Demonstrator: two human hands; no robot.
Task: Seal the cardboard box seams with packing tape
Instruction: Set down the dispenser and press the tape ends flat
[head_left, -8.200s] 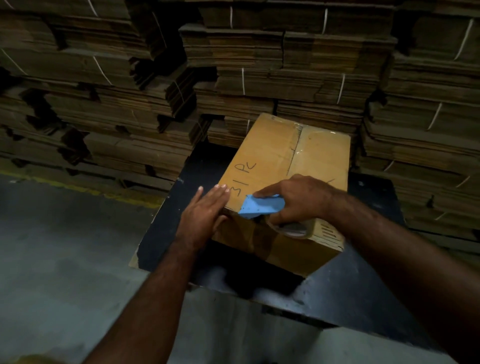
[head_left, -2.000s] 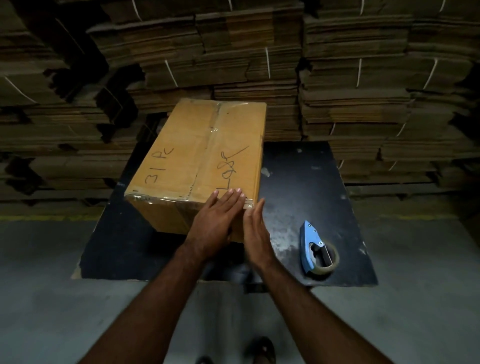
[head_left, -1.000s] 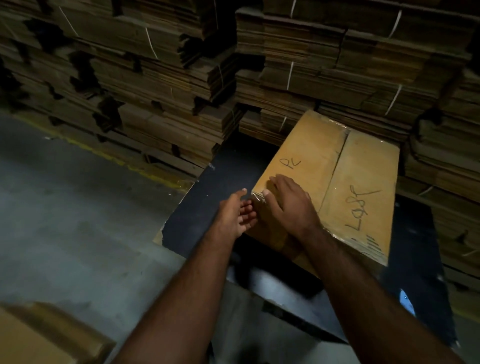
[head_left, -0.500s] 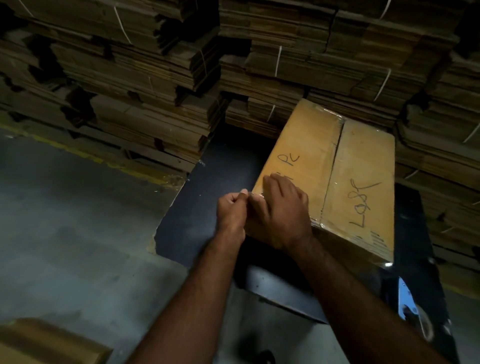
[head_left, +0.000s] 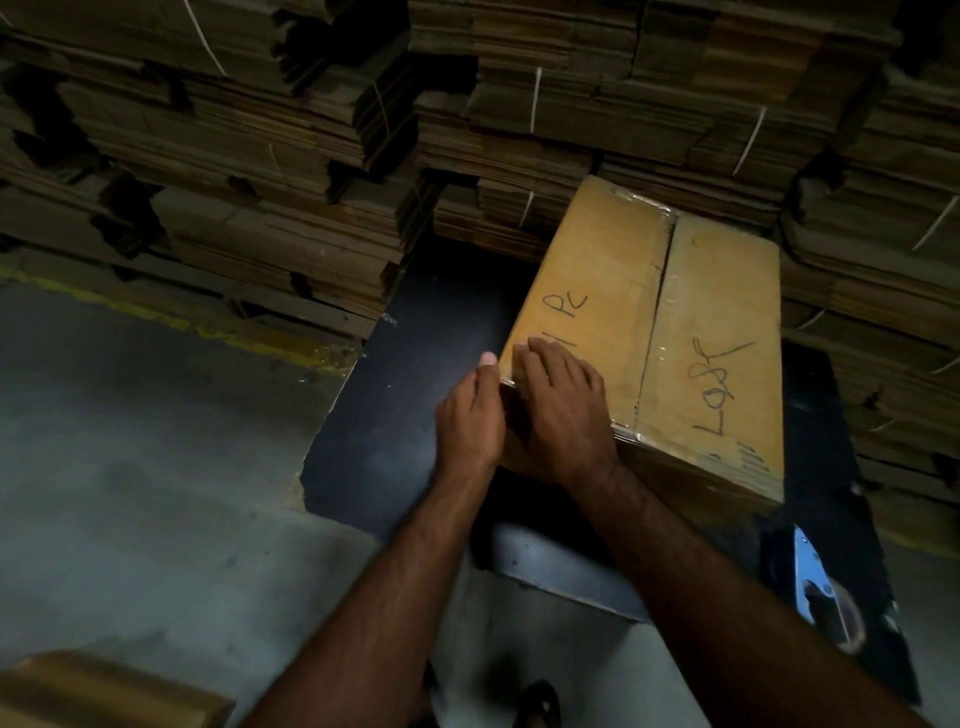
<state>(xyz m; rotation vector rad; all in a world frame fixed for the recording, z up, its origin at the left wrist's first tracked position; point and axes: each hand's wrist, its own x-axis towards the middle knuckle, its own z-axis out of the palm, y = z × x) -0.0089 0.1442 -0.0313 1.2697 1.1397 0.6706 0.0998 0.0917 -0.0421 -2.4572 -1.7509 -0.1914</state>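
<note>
A closed cardboard box (head_left: 711, 332) with handwriting on its lid sits on a black table (head_left: 415, 395). Clear tape shines along its centre seam and its near edge. My right hand (head_left: 566, 410) lies flat over the box's near left corner, fingers straight on the lid. My left hand (head_left: 470, 415) presses against the box's left side at that same corner, fingers extended. The blue tape dispenser (head_left: 823, 592) lies on the table at the lower right, away from both hands.
Tall stacks of strapped flat cardboard (head_left: 519, 104) wall the back and right. Grey concrete floor (head_left: 130, 467) with a yellow line lies to the left. Another carton's corner (head_left: 104, 696) shows at the bottom left. A foot (head_left: 540, 701) is visible below.
Both hands left the box's near right corner and went to its near left corner. In the last half second my left hand's fingers straightened against the side.
</note>
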